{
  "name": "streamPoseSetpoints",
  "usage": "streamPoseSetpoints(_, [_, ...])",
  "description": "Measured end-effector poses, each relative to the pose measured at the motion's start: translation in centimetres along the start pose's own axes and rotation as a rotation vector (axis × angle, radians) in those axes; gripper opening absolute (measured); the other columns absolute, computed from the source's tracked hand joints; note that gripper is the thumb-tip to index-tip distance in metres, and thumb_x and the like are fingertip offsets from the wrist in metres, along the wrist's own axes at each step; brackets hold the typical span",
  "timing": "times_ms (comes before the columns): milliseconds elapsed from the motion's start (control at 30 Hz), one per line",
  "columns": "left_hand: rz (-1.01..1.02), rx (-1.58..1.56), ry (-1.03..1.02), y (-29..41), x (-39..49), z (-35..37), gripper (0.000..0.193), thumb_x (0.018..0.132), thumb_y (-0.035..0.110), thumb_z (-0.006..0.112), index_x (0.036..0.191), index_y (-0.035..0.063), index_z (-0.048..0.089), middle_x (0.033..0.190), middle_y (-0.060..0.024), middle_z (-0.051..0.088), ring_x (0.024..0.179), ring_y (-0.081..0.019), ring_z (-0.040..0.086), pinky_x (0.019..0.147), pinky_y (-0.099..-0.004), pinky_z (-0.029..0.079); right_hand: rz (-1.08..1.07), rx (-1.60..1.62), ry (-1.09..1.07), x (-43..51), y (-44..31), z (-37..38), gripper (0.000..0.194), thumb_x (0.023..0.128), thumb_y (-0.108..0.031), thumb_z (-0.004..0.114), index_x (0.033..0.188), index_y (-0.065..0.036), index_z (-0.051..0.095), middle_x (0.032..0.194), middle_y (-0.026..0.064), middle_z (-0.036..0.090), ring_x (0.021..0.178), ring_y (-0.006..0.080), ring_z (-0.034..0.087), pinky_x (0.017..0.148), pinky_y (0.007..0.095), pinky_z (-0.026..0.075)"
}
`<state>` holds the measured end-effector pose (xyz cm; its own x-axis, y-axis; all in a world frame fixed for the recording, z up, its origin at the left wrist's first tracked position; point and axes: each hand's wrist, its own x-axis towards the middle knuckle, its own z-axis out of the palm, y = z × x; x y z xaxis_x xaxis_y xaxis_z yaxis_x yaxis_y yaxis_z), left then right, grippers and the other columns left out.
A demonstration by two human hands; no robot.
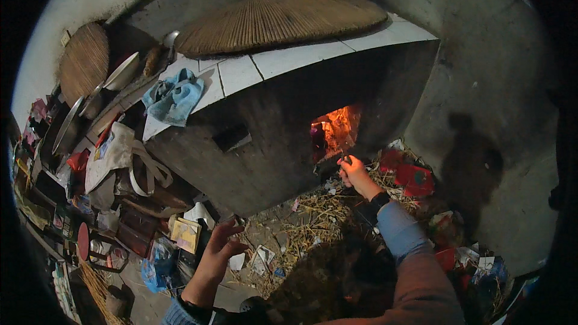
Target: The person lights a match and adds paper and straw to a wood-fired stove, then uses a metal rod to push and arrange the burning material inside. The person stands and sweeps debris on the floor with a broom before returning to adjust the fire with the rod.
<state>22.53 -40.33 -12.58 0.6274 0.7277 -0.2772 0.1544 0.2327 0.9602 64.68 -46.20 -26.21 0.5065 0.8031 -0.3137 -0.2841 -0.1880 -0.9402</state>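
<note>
A fire [339, 128] burns inside the square mouth of a grey masonry stove [271, 153]. Just before this opening is my right hand [356, 175], its fingers closed around a small dark object [347, 160], perhaps the end of a poker or tongs; most of it is hidden. Firelight colours the knuckles orange. My left hand [220, 246] is raised at the lower middle, fingers apart and holding nothing. Below and between the hands, loose straw [316, 221] and scraps of paper cover the floor.
A large round ribbed lid [284, 22] lies on the stove's white-tiled top [237, 74], with a blue cloth [176, 99] at its left corner. Red packaging [413, 179] lies by the right wall. Left are a cloth bag [113, 155], a blue plastic bag [158, 264] and a straw broom [97, 291].
</note>
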Motion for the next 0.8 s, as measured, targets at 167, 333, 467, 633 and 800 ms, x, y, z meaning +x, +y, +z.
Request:
streamPoseSetpoints(167, [0.013, 0.005, -0.004, -0.1, 0.0, -0.2, 0.052, 0.092, 0.013, 0.055, 0.138, 0.003, 0.032, 0.131, -0.0155, 0.048, 0.098, -0.0236, 0.06, 0.088, -0.0363, 0.048, -0.105, 0.014, 0.171, 2.3, 2.1, -1.7, 0.011, 0.097, -0.019, 0.048, 0.105, -0.011, 0.048, 0.062, -0.0004, 0.046, 0.044, 0.0096, 0.037, 0.039, 0.0278, 0.027])
streamPoseSetpoints(333, [0.002, 0.008, -0.015, -0.2, -0.4, -0.6, 0.052, 0.092, 0.023, 0.057, 0.136, 0.0037, 0.038, 0.131, -0.0112, 0.049, 0.103, -0.0223, 0.056, 0.09, -0.035, 0.046, -0.676, -0.66, 0.658, 3.9, 6.3, -1.5, 0.021, 0.095, -0.019, 0.048, 0.109, -0.003, 0.051, 0.08, 0.0114, 0.062, 0.065, 0.0274, 0.06, 0.055, 0.0404, 0.045])
streamPoseSetpoints(467, [0.003, 0.019, 0.004, 0.3, -0.7, -0.8, 0.051, 0.089, 0.018, 0.058, 0.135, 0.0041, 0.039, 0.13, -0.0106, 0.051, 0.104, -0.0211, 0.056, 0.09, -0.0334, 0.046, -0.467, -0.7, 0.494, -1.0, 9.9, -2.9, 0.025, 0.095, -0.02, 0.05, 0.111, -0.001, 0.052, 0.091, 0.0195, 0.063, 0.084, 0.0371, 0.061, 0.069, 0.0445, 0.047])
streamPoseSetpoints(633, [-0.015, -0.029, 0.038, 1.6, -1.7, -0.8, 0.052, 0.088, 0.016, 0.058, 0.135, 0.0043, 0.038, 0.128, -0.0094, 0.052, 0.103, -0.0207, 0.056, 0.09, -0.0325, 0.046, -0.166, -0.838, 0.337, -8.0, 13.9, -4.1, 0.036, 0.093, -0.016, 0.051, 0.125, 0.0, 0.045, 0.094, 0.0232, 0.062, 0.082, 0.0418, 0.06, 0.071, 0.046, 0.048])
streamPoseSetpoints(800, [-0.024, -0.011, 0.061, 2.5, -2.5, -1.0, 0.051, 0.09, 0.018, 0.055, 0.136, 0.004, 0.038, 0.13, -0.0089, 0.052, 0.1, -0.0195, 0.057, 0.09, -0.0317, 0.044, 0.062, -0.68, 0.08, -8.2, 14.5, -0.1, 0.052, 0.089, -0.012, 0.055, 0.136, -0.002, 0.034, 0.088, 0.0217, 0.06, 0.066, 0.0351, 0.059, 0.059, 0.0461, 0.047])
